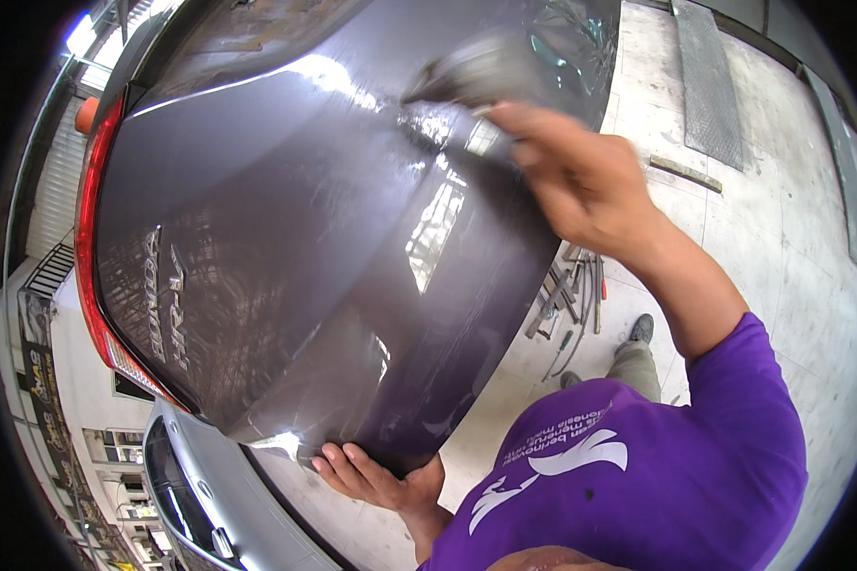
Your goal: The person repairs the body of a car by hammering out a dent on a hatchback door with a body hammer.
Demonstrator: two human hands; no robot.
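A dark grey car tailgate (286, 247) with chrome lettering fills the middle of the view, and light glares along its crease. My right hand (581, 176) is raised over its right part, fingers closed round a dark tool (476, 74). Motion smears the tool, so I cannot make out its exact kind or whether it touches the metal. My left hand (381, 481) rests on the panel's near edge, fingers spread on the surface and thumb apart. A red tail light (95, 219) borders the tailgate on the left.
Several hand tools (567, 290) lie on the pale floor (771, 257) right of the car, close to my shoe (642, 328). Farther off are a short bar (686, 173) and a grey textured strip (707, 86). A silver car (229, 490) stands at lower left.
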